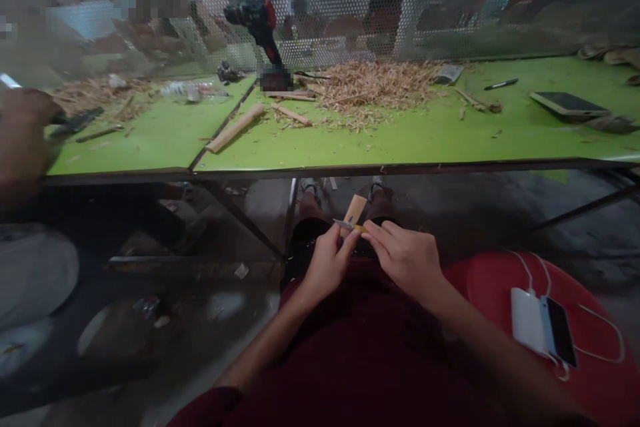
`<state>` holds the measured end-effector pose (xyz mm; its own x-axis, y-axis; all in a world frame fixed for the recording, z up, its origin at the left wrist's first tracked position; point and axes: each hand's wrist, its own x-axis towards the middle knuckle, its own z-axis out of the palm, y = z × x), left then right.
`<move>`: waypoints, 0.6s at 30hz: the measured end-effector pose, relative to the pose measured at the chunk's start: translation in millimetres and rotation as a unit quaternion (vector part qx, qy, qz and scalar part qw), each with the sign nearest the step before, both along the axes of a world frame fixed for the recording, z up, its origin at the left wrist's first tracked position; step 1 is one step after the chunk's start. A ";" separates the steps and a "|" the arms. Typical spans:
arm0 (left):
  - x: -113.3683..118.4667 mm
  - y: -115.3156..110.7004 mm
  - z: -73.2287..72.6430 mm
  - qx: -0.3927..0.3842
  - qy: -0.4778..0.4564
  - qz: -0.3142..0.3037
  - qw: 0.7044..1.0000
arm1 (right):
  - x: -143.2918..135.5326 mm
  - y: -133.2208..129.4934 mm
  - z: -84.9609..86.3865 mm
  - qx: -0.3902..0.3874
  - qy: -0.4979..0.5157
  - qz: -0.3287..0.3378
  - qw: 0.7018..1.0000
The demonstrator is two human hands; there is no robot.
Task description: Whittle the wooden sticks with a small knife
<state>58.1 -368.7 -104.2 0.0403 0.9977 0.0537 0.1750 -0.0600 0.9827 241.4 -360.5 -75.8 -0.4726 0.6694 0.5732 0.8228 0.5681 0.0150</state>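
Note:
Over my lap, below the table's front edge, my left hand [330, 257] is closed on a pale piece of wood [356, 208] that sticks up past its fingers. My right hand [407, 253] is closed around the yellow handle [361, 229] of a small knife. The knife's grey blade [342, 223] lies across the wood and points left. Fingertips of my left hand are close to the blade and hide the lower part of the wood.
The green table [300, 148] bears wood shavings [377, 85], a cordless drill [257, 27], a wooden stick [236, 128], a pen [501, 84] and a phone [570, 105]. Another person's hand [25, 127] is at far left. A red stool [490, 283] holds devices.

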 end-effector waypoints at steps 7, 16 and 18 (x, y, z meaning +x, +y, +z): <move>2.9 -0.9 0.2 0.016 0.016 0.020 1.000 | -3.2 -4.0 -6.1 -0.008 0.031 -0.029 0.999; 4.1 -0.3 -1.0 0.008 0.008 0.043 0.999 | -12.5 -9.8 -7.1 0.023 0.053 -0.056 0.997; 4.5 0.2 -0.6 0.007 0.006 0.041 0.999 | -14.0 -11.4 -8.1 0.038 0.057 -0.062 0.996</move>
<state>62.6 -368.5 -104.9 -0.0418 0.9969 0.0671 0.1913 -0.0579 0.9798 227.4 -371.8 -83.9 -0.3179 0.6710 0.6699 0.8857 0.4624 -0.0427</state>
